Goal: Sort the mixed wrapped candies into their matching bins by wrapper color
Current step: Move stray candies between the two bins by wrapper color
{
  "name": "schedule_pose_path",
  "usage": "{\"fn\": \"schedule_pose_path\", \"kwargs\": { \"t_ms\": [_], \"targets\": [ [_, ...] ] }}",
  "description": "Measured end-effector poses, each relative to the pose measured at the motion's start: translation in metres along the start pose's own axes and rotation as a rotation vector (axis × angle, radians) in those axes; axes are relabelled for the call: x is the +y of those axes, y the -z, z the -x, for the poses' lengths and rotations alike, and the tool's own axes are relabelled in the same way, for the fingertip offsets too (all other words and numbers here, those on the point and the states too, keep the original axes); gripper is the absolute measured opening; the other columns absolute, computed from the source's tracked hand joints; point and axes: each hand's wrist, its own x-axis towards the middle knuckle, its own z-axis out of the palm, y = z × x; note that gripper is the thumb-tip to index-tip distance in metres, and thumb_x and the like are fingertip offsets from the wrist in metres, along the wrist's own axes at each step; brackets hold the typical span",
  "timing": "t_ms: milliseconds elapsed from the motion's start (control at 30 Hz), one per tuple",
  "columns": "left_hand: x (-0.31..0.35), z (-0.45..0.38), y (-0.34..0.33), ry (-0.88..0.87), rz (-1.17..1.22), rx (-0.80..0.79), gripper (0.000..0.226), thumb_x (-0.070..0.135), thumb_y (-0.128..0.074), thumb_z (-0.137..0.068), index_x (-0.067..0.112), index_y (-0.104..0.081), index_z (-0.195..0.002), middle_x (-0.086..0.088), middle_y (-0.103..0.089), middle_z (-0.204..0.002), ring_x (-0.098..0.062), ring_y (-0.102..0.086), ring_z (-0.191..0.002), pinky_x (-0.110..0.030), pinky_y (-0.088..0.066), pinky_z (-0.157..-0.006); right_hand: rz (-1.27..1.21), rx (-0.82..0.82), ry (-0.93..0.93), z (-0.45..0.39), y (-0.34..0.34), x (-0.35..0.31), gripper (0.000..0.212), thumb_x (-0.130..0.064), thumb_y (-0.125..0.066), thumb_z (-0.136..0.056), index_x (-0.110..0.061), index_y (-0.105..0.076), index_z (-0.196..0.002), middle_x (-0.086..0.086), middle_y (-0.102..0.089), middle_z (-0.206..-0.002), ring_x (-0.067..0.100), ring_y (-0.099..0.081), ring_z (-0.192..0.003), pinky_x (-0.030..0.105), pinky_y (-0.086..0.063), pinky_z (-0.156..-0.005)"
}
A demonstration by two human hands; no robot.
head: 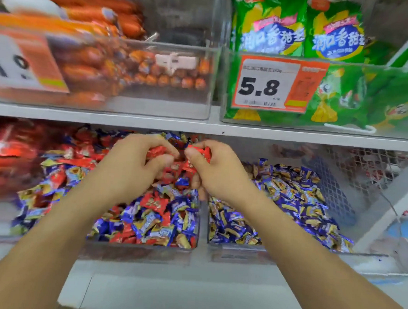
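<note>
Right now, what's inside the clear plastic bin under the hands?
The clear plastic bin holds mixed red and blue wrapped candies. The hands cover part of the pile, and lower layers are hidden.

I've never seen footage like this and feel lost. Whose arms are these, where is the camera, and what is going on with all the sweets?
There is only one picture, taken by a camera worn on a person's head, looking forward and down at shop shelves. The arms are that person's own. The left hand and right hand each grip red candies above a clear bin where red and blue wrappers are mixed. The bin beside it on the right holds almost only blue candies. On the shelf above lie orange sausages and green snack bags with a price tag reading 5.8.
</note>
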Motion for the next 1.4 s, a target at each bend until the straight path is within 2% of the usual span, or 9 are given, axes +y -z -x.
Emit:
{"fn": "schedule_pose_path", "kwargs": {
  "t_ms": [100,267,367,467,600,733,1167,1300,1400],
  "targets": [
    [-0.062,0.001,0.009,0.049,-0.073,0.315,0.019,0.008,-0.062,-0.091,0.020,-0.070,-0.104,-0.005,-0.064,-0.093,-0.022,-0.061,-0.095,-0.019,-0.035,-0.078,0.483,-0.062,0.120,-0.038,-0.028,-0.009,0.044,-0.044,-0.043,-0.103,-0.005,-0.061,-0.106,0.019,-0.069,-0.090,0.035,-0.065,-0.088,0.040,-0.049,-0.077],
    [-0.102,-0.005,0.000,0.164,-0.221,0.116,0.067,0.061,-0.039,-0.081,0.021,-0.057,-0.131,-0.011,-0.053,-0.124,-0.036,-0.040,-0.125,-0.047,-0.021,-0.111,0.598,-0.365,0.237,-0.057,-0.039,-0.017,0.053,-0.043,-0.041,-0.104,-0.022,-0.033,-0.152,0.006,-0.051,-0.148,0.022,-0.046,-0.134,0.024,-0.036,-0.105],
    [-0.085,-0.003,-0.008,0.119,-0.299,0.204,0.054,0.054,-0.036,-0.087,0.017,-0.060,-0.118,-0.007,-0.054,-0.122,-0.035,-0.038,-0.124,-0.059,-0.015,-0.113,0.567,-0.217,0.299,-0.035,-0.009,-0.006,0.044,-0.036,-0.043,-0.104,-0.020,-0.044,-0.145,0.000,-0.067,-0.120,0.016,-0.059,-0.109,0.025,-0.041,-0.089],
    [-0.045,0.011,-0.025,-0.096,-0.075,0.297,0.030,0.033,-0.049,-0.092,0.015,-0.065,-0.109,0.001,-0.060,-0.107,-0.023,-0.051,-0.111,-0.037,-0.035,-0.105,0.605,-0.051,0.281,0.000,0.040,0.020,0.023,-0.030,-0.051,-0.102,-0.021,-0.064,-0.119,-0.018,-0.054,-0.075,0.007,-0.049,-0.074,0.028,-0.036,-0.071],
    [0.015,0.038,-0.071,-0.429,0.104,-0.073,0.028,0.037,-0.054,-0.095,0.021,-0.064,-0.115,0.009,-0.055,-0.123,-0.008,-0.044,-0.126,-0.020,-0.028,-0.109,0.630,-0.114,-0.041,0.036,0.102,0.065,0.009,-0.036,-0.072,-0.086,-0.030,-0.069,-0.092,-0.011,-0.064,-0.093,0.005,-0.062,-0.088,0.030,-0.051,-0.082],
    [0.020,0.038,-0.102,-0.535,-0.182,-0.286,0.023,0.049,-0.057,-0.090,0.032,-0.070,-0.097,0.013,-0.059,-0.120,-0.016,-0.043,-0.132,-0.036,-0.016,-0.116,0.648,-0.534,-0.077,0.051,0.091,0.100,0.057,-0.048,-0.083,-0.072,-0.039,-0.062,-0.124,-0.008,-0.049,-0.126,0.008,-0.041,-0.117,0.027,-0.034,-0.104],
    [0.003,0.034,-0.130,-0.588,-0.341,-0.193,0.013,0.043,-0.074,-0.072,0.031,-0.073,-0.077,0.008,-0.069,-0.097,-0.026,-0.063,-0.098,-0.049,-0.030,-0.101,0.671,-0.336,-0.317,0.068,0.199,0.135,0.086,-0.035,-0.094,-0.059,-0.048,-0.051,-0.132,-0.006,-0.042,-0.126,0.006,-0.045,-0.115,-0.004,-0.028,-0.089],
    [-0.001,0.038,-0.138,-0.466,-0.285,-0.249,0.017,0.045,-0.072,-0.073,0.029,-0.070,-0.077,0.006,-0.067,-0.095,-0.029,-0.063,-0.095,-0.047,-0.035,-0.095,0.925,-0.549,-0.600,0.069,0.175,0.143,0.116,-0.050,-0.091,-0.053,-0.057,-0.021,-0.145,-0.002,-0.034,-0.136,0.022,-0.052,-0.120,0.032,-0.045,-0.102],
    [0.000,0.040,-0.139,-0.500,-0.350,-0.243,0.016,0.043,-0.071,-0.076,0.027,-0.069,-0.077,0.003,-0.066,-0.096,-0.033,-0.062,-0.094,-0.051,-0.036,-0.093,0.762,-0.556,-0.531,0.049,0.155,0.139,0.100,-0.056,-0.086,-0.063,-0.051,-0.029,-0.145,-0.003,-0.039,-0.132,0.017,-0.054,-0.113,0.030,-0.044,-0.099]
  ]
}}
